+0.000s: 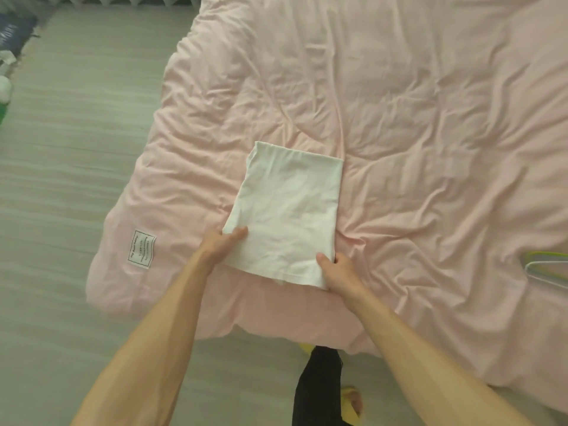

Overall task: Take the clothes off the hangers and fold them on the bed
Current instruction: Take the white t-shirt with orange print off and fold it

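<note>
Head view: you have 1 white garment [289, 210] lying flat on the pink bed [430, 133], folded into a narrow rectangle close to the near edge and toward the near left corner. Your left hand [219, 244] pinches its near left corner, thumb on top, the other fingers hidden under the cloth. Your right hand [336, 272] pinches the near right corner in the same manner, thumb on top and fingers curled at the side edge. Bare hangers [550, 265] lie on the bed far to your right, well apart from the garment, so this piece is off its hanger. I judge the fold nearly done, with perhaps 1 more fold left. No other clothes show, so how many remain cannot be told.
</note>
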Motion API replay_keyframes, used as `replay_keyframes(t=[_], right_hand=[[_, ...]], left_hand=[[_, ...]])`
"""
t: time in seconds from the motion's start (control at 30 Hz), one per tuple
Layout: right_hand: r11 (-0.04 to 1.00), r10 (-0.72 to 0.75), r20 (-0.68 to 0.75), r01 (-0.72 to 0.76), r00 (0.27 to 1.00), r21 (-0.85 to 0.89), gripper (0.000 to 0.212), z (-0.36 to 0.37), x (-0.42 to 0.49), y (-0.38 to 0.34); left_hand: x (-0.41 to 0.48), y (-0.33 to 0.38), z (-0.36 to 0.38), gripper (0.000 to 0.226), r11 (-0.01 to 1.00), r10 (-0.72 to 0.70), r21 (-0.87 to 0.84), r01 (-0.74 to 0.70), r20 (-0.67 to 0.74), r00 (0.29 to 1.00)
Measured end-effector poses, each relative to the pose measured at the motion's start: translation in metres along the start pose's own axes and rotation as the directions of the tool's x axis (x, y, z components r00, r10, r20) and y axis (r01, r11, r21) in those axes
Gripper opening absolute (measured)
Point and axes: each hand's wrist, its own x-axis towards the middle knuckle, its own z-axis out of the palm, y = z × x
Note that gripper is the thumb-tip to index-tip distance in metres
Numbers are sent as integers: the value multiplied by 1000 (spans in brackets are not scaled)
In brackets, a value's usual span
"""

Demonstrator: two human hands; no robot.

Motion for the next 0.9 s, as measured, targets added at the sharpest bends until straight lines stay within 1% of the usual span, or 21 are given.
replay_keyframes(t=[0.07, 0.1, 0.17, 0.2, 0.23, 0.3, 0.33, 0.4, 0.47, 0.53, 0.6, 0.67, 0.7, 0.77, 0.8, 0.9], right_hand=[[996, -75, -71, 78, 995, 41, 31, -10, -20, 4], [994, -99, -112, 104, 989, 40, 27, -16, -30, 9], [994, -106, -182, 111, 978, 15, 25, -25, -49, 21], [995, -92, -195, 97, 976, 15, 26, -29, -55, 29], [996, -77, -195, 82, 978, 18, 27, -33, -66, 37], [999, -41, -176, 44, 983, 14, 28, -40, -82, 55], [1000, -20, -159, 20, 987, -2, 27, -43, -89, 65], [999, 14, -132, -20, 991, -48, 25, -46, -105, 82], [999, 44, -121, -47, 992, -26, 25, -46, -113, 96], [997, 50, -136, -42, 989, 63, 25, -45, -118, 103], [990, 3, -155, 18, 988, 138, 26, -48, -120, 106], [985, -61, -121, 79, 991, 155, 26, -53, -120, 104], [981, -65, -88, 80, 994, 178, 22, -56, -120, 100], [960, -16, -17, 20, 1000, 279, 16, -62, -119, 90], [944, 11, 14, -15, 1000, 328, 18, -66, -117, 85], [911, 29, 96, -66, 995, 407, 34, -82, -110, 71]], left_hand=[[-24, -8, 9, 51, 993, 57, 107, -58, 10, 998], [-34, -15, 15, 53, 988, 79, 130, -81, 19, 997], [-64, -26, 29, 45, 985, 132, 105, -135, 36, 991], [-77, -33, 36, 42, 987, 141, 76, -144, 39, 989], [-90, -42, 42, 44, 986, 157, 41, -159, 50, 986], [-109, -68, 54, 57, 988, 152, -8, -152, 74, 986], [-118, -78, 58, 58, 986, 166, -13, -166, 85, 982], [-135, -98, 62, 51, 986, 169, -21, -168, 114, 979], [-143, -111, 66, 53, 993, 122, -11, -122, 144, 982], [-149, -116, 67, 49, 998, 65, -9, -65, 124, 990], [-154, -115, 64, 48, 997, 40, -72, -32, 103, 994], [-156, -116, 59, 56, 991, 96, -106, -88, 71, 993], [-156, -114, 57, 57, 985, 137, -113, -130, 61, 989], [-158, -107, 53, 47, 973, 177, -164, -161, 88, 980], [-158, -102, 51, 43, 973, 165, -180, -143, 110, 980], [-157, -81, 41, 46, 971, 108, -233, -59, 204, 973]])
